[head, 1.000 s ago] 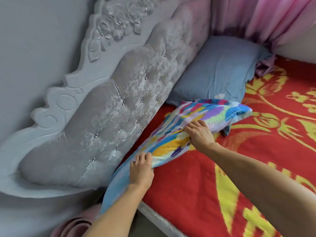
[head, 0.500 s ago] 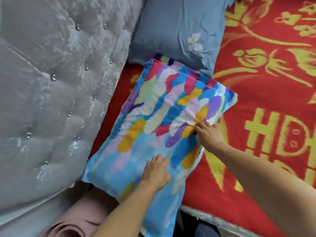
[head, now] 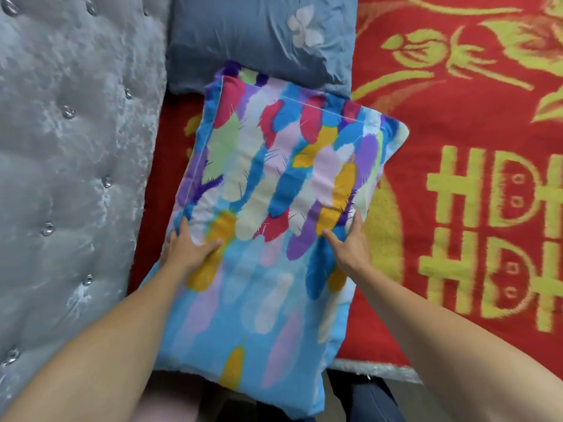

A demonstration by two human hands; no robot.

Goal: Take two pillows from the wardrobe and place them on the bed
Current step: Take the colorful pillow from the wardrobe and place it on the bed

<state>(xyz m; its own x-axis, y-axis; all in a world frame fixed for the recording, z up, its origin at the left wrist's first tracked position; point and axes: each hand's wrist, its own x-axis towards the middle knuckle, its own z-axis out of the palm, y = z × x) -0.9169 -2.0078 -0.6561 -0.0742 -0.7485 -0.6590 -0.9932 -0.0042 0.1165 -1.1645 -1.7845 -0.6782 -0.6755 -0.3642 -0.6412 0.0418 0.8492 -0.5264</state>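
Observation:
A colourful feather-print pillow [head: 274, 184] lies flat on the bed's red and yellow blanket [head: 457, 123], its near end hanging over the bed edge. My left hand [head: 187, 245] grips its left side, thumb on top and fingers at the edge. My right hand [head: 350, 242] holds its right side the same way. A grey-blue pillow [head: 259, 35] with a white flower lies beyond it against the headboard, and the colourful pillow's far end overlaps it slightly.
The grey tufted headboard [head: 67, 153] runs along the left. The bed's front edge [head: 374, 368] shows at the bottom, with dark clothing [head: 368, 400] below it. A pink rolled thing [head: 170, 400] lies at the bottom left under the pillow's overhang.
The pillow was laid down from tilted to flat on the blanket. My left hand slid to its left edge and my right hand moved to its right edge. The camera tilted further downward.

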